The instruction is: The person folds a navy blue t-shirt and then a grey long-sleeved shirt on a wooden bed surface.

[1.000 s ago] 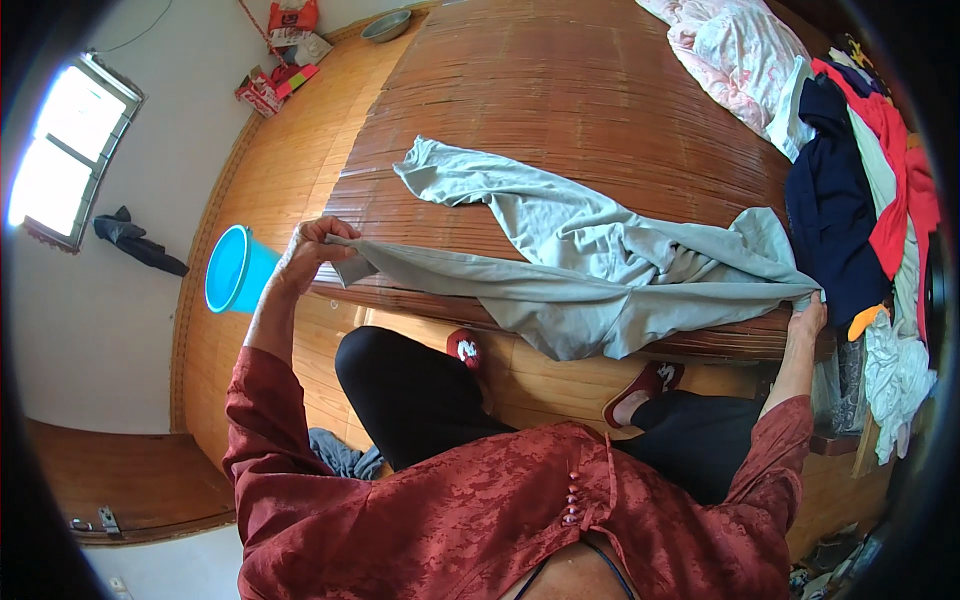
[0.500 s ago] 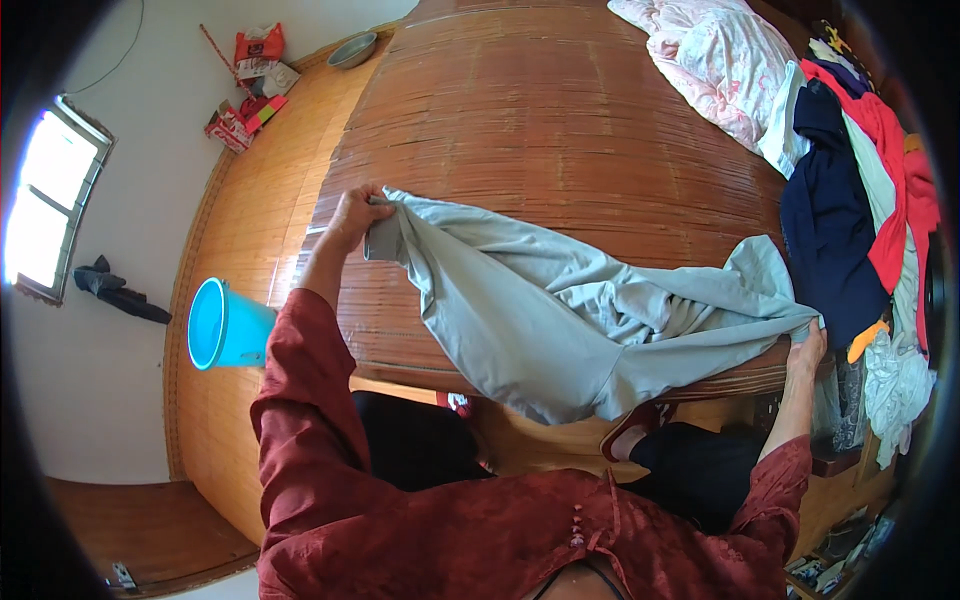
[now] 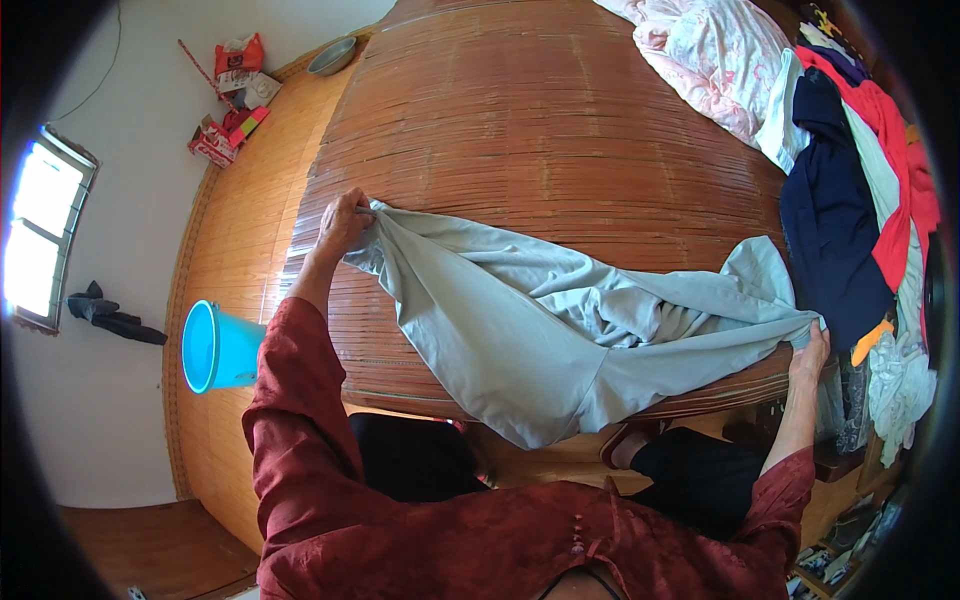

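Note:
A light grey garment, soft and creased, is stretched sideways over the near part of a brown slatted mat. My left hand pinches its far-left corner with closed fingers. At the right end, my right hand is closed on a narrow end of the same cloth. Between the hands the fabric lies bunched in the middle, and its lower edge droops over the mat's near edge. Whether it is a top or trousers I cannot make out.
Several clothes, among them a navy garment and a red one, are piled at the right. A pink-white quilt lies behind them. On the wooden floor at left stand a blue bucket and a metal basin.
My left hand has moved a little left and nearer, drawing its end of the garment along. The right hand keeps its hold almost in place. The view has shifted slightly.

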A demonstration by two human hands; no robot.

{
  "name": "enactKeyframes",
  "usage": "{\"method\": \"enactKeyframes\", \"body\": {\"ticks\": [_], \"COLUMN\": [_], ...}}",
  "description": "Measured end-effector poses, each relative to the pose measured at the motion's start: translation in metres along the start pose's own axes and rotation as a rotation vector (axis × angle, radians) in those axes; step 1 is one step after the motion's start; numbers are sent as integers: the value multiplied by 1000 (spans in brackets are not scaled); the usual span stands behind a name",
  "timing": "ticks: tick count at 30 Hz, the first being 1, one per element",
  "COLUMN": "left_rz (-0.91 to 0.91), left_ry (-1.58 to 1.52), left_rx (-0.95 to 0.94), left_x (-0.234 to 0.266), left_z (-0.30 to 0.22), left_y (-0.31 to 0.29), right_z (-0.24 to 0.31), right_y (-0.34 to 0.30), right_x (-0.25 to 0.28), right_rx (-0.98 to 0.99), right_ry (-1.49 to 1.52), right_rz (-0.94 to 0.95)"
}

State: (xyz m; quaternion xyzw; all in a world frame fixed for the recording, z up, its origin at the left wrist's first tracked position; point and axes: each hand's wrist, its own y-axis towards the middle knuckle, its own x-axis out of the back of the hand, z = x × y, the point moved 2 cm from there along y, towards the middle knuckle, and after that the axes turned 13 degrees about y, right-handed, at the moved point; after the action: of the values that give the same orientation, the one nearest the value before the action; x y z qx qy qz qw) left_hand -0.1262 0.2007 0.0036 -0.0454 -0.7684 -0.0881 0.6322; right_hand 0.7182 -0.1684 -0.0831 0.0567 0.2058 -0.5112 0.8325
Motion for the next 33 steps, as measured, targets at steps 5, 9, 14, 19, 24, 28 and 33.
{"method": "enactKeyframes", "body": {"ticks": [5, 9, 14, 19, 24, 28, 33], "left_rz": [-24, 162, 1, -13, -67, -231, -551], "left_ry": [-57, -65, -13, -74, 26, -86, -7], "left_rx": [-174, -60, -87, -53, -131, -209, -141], "left_x": [-17, -15, -5, 45, 154, 261, 380], "left_z": [36, 7, 31, 20, -27, 57, 34], "left_y": [4, 19, 1, -19, -69, -109, -170], "right_z": [-12, -1, 0, -6, 13, 56, 203], "right_y": [0, -8, -39, -29, -70, -112, -92], "right_x": [-8, 2, -51, -36, -54, -115, -177], "right_rx": [1, 40, 26, 119, 422, 527, 709], "right_ry": [-24, -49, -54, -94, -308, -890, -444], "right_rz": [49, -1, -38, 53, 85, 672, 518]}}
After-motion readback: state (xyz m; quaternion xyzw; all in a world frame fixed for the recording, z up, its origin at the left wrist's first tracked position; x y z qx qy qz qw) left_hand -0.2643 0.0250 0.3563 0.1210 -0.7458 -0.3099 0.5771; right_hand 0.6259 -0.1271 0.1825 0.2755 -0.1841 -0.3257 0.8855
